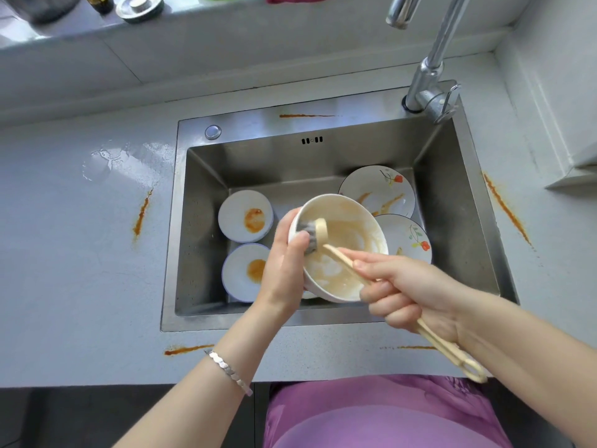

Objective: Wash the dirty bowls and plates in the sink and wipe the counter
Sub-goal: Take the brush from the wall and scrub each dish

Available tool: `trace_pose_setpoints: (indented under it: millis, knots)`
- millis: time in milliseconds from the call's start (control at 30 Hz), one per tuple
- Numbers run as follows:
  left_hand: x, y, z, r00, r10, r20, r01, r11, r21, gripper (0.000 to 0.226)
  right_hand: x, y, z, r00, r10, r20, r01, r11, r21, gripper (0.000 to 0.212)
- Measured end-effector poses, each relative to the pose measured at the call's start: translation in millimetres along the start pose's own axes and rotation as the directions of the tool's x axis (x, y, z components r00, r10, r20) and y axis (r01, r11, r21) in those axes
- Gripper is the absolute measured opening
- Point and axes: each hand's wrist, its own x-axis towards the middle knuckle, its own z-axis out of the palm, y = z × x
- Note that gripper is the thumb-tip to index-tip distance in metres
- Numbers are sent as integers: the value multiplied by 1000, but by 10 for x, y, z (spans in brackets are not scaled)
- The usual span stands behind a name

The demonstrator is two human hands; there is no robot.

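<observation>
Steel sink (258, 163) beneath 2 hands: left hand (286, 263) tight round bowl (355, 234), right hand (410, 292) round brush (321, 229).

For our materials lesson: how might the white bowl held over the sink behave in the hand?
The bowl is probably slippery: a wet beige film coats its inside. It looks like glazed ceramic, so likely stiff and breakable if dropped into the steel sink. The left hand grips it by the rim, so brush pressure may tilt it.

A pale ledge (80, 24) runs along the back wall (80, 69). Daylight shines on it. Dark cupboard doors (113, 415) sit below.
</observation>
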Motion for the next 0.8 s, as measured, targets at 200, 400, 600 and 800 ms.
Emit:
trace_pose_setpoints:
  millis: [200,400,600,800]
  knots:
    - [37,14,-55,997,-41,-63,38,998,-47,44,-25,104,33,999,21,50,-12,983,-184,30]
    - [87,35,-225,983,-166,-72,171,983,68,30,22,118,-81,986,-165,16,108,562,-820,35]
    - [-1,42,-208,954,-298,-18,299,952,68,24,310,-5,-45,858,-511,50,124,113,-986,41]
    - [72,70,-309,971,-195,-136,203,978,47,26,160,139,-200,920,-389,47,108,137,-985,38]
